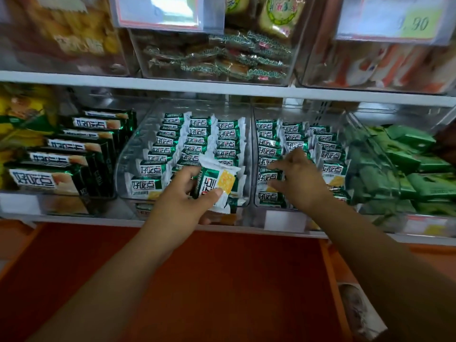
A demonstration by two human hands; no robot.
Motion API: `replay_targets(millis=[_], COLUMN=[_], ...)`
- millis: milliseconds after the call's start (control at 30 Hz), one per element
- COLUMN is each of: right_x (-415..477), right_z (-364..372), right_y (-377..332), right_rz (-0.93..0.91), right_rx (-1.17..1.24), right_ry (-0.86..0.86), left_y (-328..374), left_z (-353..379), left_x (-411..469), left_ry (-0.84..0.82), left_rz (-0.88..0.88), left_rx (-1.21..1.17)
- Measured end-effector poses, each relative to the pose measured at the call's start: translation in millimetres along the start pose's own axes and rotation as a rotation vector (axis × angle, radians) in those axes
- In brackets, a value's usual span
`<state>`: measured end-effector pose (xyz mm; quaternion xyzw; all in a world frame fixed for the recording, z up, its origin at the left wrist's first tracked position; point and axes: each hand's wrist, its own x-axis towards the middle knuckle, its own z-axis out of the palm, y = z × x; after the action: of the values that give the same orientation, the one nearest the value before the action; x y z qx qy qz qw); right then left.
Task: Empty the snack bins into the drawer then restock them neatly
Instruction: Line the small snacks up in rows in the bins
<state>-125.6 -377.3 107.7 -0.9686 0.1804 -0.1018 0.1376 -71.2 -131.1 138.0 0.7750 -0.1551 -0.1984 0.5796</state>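
**One packet in my left hand, right hand down in the right bin**

I am gripping a single packet (218,186) in my left hand (182,196), thumb lying across its printed face and the other fingers curling behind it. I am holding it at the front of the left bin (123,169), above the front rows. It is standing turned a quarter: its crimped white ends are pointing up and down, so its long axis is running roughly upright, and its lettering is reading sideways. The yellow cracker picture is sitting at its upper right.

The rows (158,166) in both bins are lying the other way, long axis left to right, each showing 好吃点 in dark letters on white with a green band and a barcode beneath.

My right hand (299,180) is reaching into the right bin (348,124), fingers touching the packets there. My forefinger and thumb are spreading either side of one in a front row, and I cannot tell whether they are pinching it.

The dark green boxes (56,178) to the left are carrying the same 好吃点. A tag (394,21) on the upper shelf is showing ".90"; the rest is blurring out. The orange drawer (222,280) is standing open under my forearms
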Motion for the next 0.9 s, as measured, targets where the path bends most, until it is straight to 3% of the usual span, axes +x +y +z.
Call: replay_targets(millis=[100, 367, 433, 500, 633, 767, 900], right_x=[2.7, 0.3, -3.8, -14.8, -53.8, -69.4, -61.1], right_z=[2.9, 5.0, -6.7, -25.2, -50.8, -45.3, -61.5], right_y=[-0.4, -2.3, -7.6, -19.3, -40.5, -31.1, 0.8], right_rz=[0.013, 0.034, 0.004, -0.028, 0.01, 0.07, 0.185], right_rx=[-0.105, -0.109, -0.099, 0.182, 0.832, 0.976, 1.014], right_ry=[0.008, 0.036, 0.144, 0.228, -0.171, -0.227, -0.008], left_y=[-0.4, 3.2, 5.4, 6.8, 9.2, 8.9, 8.1], left_z=[-2.5, -3.8, -3.4, -2.2, 10.8, 31.6, 44.0], left_x=[-0.3, -2.6, -4.2, -4.7, -3.1, -0.3, 6.0], left_ry=[-0.024, -0.05, -0.071, -0.084, -0.144, -0.175, -0.089], left_rz=[0.01, 0.032, 0.063, 0.083, 0.129, 0.197, 0.328], left_rx=[0.003, 0.073, 0.102, 0.129, 0.13, 0.196, 0.363])
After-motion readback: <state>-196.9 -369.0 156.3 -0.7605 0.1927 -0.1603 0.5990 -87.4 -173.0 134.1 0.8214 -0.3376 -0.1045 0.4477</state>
